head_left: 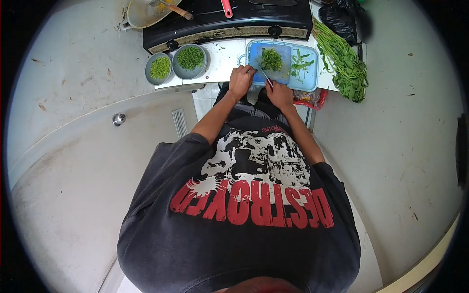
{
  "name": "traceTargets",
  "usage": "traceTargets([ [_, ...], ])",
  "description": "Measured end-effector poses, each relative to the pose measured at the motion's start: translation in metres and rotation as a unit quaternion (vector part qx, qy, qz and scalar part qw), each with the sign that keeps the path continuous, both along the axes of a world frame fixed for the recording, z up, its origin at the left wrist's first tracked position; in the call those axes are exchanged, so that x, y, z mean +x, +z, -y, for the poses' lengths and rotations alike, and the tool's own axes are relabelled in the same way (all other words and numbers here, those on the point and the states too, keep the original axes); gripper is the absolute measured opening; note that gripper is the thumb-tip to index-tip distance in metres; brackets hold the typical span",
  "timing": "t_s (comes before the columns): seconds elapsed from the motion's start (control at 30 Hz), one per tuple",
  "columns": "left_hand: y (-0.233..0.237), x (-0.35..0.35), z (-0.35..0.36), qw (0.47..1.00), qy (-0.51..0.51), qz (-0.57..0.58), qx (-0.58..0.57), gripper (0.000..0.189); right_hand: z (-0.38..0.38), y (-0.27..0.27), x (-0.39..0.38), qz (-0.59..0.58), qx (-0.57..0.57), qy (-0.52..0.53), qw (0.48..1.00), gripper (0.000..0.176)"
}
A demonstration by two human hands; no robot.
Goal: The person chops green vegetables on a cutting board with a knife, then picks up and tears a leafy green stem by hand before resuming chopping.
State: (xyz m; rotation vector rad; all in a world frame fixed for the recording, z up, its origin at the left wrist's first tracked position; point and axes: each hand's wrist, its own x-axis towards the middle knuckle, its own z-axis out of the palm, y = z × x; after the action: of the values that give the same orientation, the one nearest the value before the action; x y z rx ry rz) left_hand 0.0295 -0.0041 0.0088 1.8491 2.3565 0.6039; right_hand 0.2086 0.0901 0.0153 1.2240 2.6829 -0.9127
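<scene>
My right hand (280,94) is closed round the handle of a knife (263,71), whose thin blade slants up and left over the blue cutting board (279,76). A heap of finely chopped greens (271,59) lies on the board, just beyond the blade. My left hand (242,80) rests at the board's near left edge, fingers curled together; what they grip, if anything, is too small to see. The board sits in a light blue tray (311,84). On the tray's right side lie loose green leaves (300,63).
Left on the counter stand a bowl of pale chopped greens (159,67) and a bowl of darker ones (190,57). Behind is a black stove (220,27) with a pan (141,12). Long leafy stems (342,63) and a black plastic bag (338,20) lie right.
</scene>
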Motion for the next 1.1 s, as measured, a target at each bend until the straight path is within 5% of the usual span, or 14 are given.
traceTargets([
  [0.27, 0.006, 0.008, 0.011, 0.999, -0.015, -0.010, -0.038, 0.035, -0.002, 0.009, 0.003, -0.042, -0.025, -0.015, 0.999, 0.046],
  [1.1, 0.006, 0.010, 0.013, 1.000, 0.000, -0.010, -0.029, 0.038, -0.004, 0.010, 0.024, -0.013, 0.006, 0.004, 1.000, 0.045],
])
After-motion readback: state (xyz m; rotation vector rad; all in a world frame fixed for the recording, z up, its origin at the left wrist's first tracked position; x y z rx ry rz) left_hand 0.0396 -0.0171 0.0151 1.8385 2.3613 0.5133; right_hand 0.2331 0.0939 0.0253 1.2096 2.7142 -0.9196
